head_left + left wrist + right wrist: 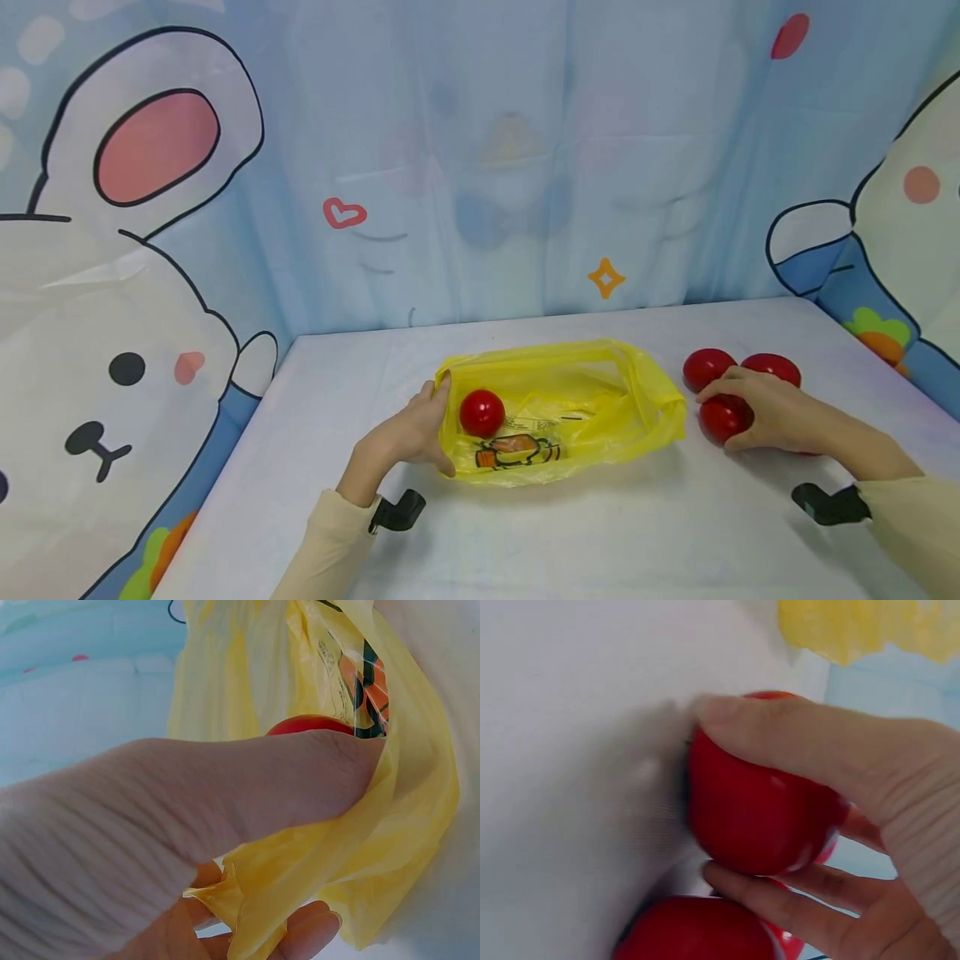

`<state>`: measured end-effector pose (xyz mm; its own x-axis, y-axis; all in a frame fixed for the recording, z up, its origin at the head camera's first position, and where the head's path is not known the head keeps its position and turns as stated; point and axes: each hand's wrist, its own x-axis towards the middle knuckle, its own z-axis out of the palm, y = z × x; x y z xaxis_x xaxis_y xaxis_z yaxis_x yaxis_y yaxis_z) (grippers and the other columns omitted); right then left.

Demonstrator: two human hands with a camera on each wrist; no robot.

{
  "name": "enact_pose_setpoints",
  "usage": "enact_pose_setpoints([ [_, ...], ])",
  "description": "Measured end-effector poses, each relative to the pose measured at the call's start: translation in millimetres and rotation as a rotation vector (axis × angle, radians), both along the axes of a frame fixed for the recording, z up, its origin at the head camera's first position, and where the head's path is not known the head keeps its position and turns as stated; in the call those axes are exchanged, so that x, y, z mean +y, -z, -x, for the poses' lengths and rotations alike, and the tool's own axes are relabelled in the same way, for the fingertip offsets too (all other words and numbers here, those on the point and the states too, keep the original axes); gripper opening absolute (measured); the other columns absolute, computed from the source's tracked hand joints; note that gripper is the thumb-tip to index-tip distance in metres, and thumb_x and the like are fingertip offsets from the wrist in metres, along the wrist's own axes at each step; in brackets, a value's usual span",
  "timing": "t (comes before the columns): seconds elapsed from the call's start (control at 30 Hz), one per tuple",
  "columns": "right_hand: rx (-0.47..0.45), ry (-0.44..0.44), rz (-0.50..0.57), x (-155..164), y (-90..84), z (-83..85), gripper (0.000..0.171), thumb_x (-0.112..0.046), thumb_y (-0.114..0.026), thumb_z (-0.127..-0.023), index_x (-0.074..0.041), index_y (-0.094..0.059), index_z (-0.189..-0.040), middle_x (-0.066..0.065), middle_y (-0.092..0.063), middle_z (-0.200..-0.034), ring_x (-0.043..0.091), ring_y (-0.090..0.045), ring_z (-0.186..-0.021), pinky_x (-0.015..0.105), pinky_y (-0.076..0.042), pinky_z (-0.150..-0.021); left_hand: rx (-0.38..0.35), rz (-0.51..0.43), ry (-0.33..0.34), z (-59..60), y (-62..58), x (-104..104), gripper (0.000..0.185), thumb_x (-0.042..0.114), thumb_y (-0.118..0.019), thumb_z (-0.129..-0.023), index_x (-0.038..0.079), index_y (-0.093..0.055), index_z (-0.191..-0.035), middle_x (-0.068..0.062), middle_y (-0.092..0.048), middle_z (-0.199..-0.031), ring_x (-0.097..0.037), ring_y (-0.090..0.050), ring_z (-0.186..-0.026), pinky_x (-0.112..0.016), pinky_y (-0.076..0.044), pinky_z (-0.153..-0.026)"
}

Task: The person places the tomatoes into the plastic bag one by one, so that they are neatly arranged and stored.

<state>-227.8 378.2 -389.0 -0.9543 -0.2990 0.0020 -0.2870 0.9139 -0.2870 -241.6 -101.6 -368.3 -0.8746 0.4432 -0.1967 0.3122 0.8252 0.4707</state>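
A yellow plastic bag [592,400] lies open in the middle of the white table [600,533], with one red ball [482,412] inside near its left end. My left hand [441,427] pinches the bag's left edge between thumb and fingers. In the left wrist view the left hand [341,847] shows its thumb [285,780] pressed on the yellow film, with the ball [311,724] just behind. My right hand [726,417] is curled round a red ball [716,425] to the right of the bag. In the right wrist view the right hand [709,795] grips that ball [765,817].
Two more red balls [707,367] [772,367] lie just behind my right hand, and another ball [697,930] lies beside the held one. A cartoon-printed curtain [487,167] closes off the back and sides of the table.
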Motion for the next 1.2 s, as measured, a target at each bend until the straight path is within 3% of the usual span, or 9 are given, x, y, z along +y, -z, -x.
enact_pose_setpoints([
  [0.17, 0.007, -0.024, 0.011, 3.5, -11.3, 2.3, 0.069, -0.021, -0.102, -0.060, -0.009, -0.071, -0.121, 0.028, -0.060, -0.121, 0.052, -0.054, -0.109, 0.054, -0.063, -0.069, 0.007, 0.005, -0.002, 0.2, -1.2, -0.8, 0.131, 0.014, -0.098, -0.073, -0.003, -0.006, -0.166, -0.031, -0.010, -0.169, -0.044, -0.025, -0.154, -0.055, -0.035, -0.120],
  [0.37, 0.091, -0.032, 0.047, -8.6, -42.9, 9.8, 0.067, -0.016, -0.100, -0.066, -0.009, -0.069, -0.126, 0.026, -0.060, -0.123, 0.049, -0.057, -0.109, 0.049, -0.063, -0.067, 0.013, 0.000, -0.004, 0.8, -0.6, -2.2, 0.131, 0.015, -0.098, -0.073, -0.004, -0.007, -0.166, -0.031, -0.010, -0.169, -0.044, -0.024, -0.155, -0.056, -0.035, -0.120],
  [0.53, 0.166, -0.107, 0.108, -40.3, -76.3, 15.2, 0.063, -0.013, -0.098, -0.071, -0.009, -0.069, -0.128, 0.021, -0.060, -0.126, 0.041, -0.060, -0.109, 0.047, -0.064, -0.073, 0.006, -0.008, -0.003, 0.3, 0.3, -3.6, 0.131, 0.015, -0.098, -0.073, -0.003, -0.006, -0.166, -0.032, -0.009, -0.169, -0.045, -0.022, -0.155, -0.056, -0.034, -0.120],
  [0.8, 0.185, -0.247, 0.176, -107.9, -122.4, 24.9, 0.059, -0.008, -0.095, -0.074, -0.012, -0.070, -0.127, 0.014, -0.061, -0.124, 0.033, -0.063, -0.108, 0.040, -0.064, -0.077, 0.010, -0.015, 0.012, -0.9, 3.1, -3.8, 0.131, 0.014, -0.098, -0.072, -0.005, -0.008, -0.165, -0.031, -0.013, -0.168, -0.043, -0.024, -0.155, -0.053, -0.035, -0.120],
  [1.0, 0.180, -0.366, 0.206, -143.8, -130.0, 29.9, 0.053, -0.010, -0.093, -0.078, -0.013, -0.071, -0.126, 0.011, -0.062, -0.123, 0.029, -0.062, -0.107, 0.036, -0.063, -0.078, 0.025, -0.008, 0.032, -0.4, 4.9, 2.3, 0.131, 0.015, -0.098, -0.072, -0.005, -0.008, -0.165, -0.031, -0.016, -0.168, -0.044, -0.027, -0.153, -0.053, -0.037, -0.119],
  [1.2, 0.110, -0.442, 0.208, -176.2, -122.4, 29.9, 0.047, -0.010, -0.090, -0.082, -0.013, -0.071, -0.126, 0.012, -0.060, -0.124, 0.031, -0.062, -0.108, 0.042, -0.062, -0.083, 0.037, 0.011, 0.032, 0.4, 2.9, 5.0, 0.132, 0.016, -0.098, -0.072, -0.005, -0.008, -0.165, -0.030, -0.017, -0.167, -0.045, -0.029, -0.152, -0.054, -0.039, -0.118],
])
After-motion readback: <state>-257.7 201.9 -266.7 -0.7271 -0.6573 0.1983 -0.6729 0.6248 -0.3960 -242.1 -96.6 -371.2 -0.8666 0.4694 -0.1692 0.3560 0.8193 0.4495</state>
